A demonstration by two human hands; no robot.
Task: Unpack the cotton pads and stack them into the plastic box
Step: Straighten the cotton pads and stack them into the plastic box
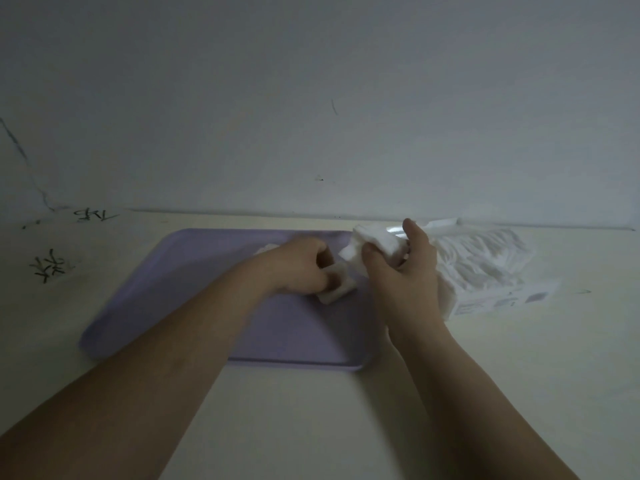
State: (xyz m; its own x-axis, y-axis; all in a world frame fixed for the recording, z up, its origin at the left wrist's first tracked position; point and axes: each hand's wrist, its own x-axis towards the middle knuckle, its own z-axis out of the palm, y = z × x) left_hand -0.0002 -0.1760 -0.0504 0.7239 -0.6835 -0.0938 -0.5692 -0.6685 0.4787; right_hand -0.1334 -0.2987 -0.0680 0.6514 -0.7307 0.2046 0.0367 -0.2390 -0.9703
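My left hand point(304, 266) grips a small stack of white cotton pads point(337, 289) low over the right part of a lilac tray point(166, 292). My right hand point(403, 271) holds a thicker bundle of white pads point(375, 245), raised just past the tray's right edge. To the right of that hand, the opened clear pack of cotton pads point(485, 268) lies on the table, with rows of pads showing through it. A pale patch point(266, 249) on the tray behind my left hand is mostly hidden. The plastic box cannot be made out.
The tray sits on a cream table point(311, 427) against a white wall point(311, 98). Black ink scribbles point(52, 268) mark the tabletop at the left. A pale strip point(440, 224) lies along the wall behind the pack.
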